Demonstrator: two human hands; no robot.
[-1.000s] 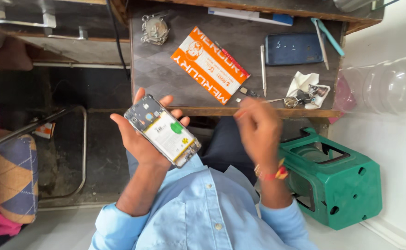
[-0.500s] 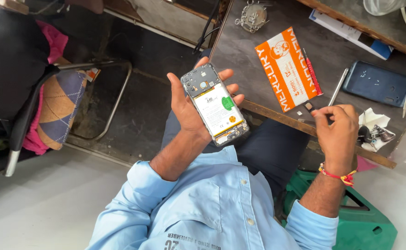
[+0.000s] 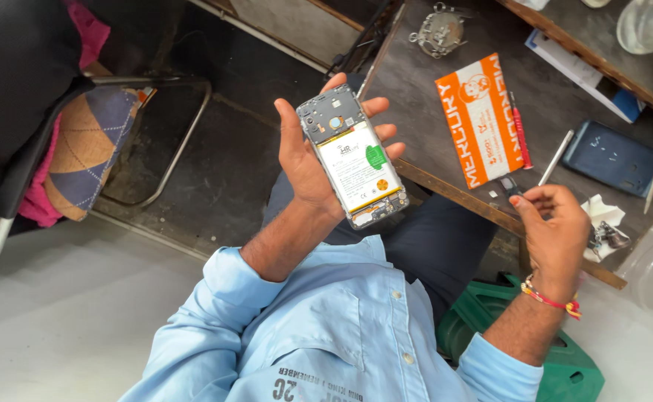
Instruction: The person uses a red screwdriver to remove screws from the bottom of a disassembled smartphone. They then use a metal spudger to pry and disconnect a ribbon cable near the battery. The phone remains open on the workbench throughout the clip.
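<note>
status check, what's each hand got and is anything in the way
Left hand grips opened phone, back cover off, battery showing. Right hand pinches small part at desk edge. Nothing between them.

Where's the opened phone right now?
In the head view, the opened phone sits left of centre, held back-up in the left hand above the lap, just off the dark table's near edge, left of the orange packet.

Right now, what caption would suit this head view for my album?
Left hand cradles an opened phone, its battery showing, while right hand pinches a small part beside the desk.
</note>
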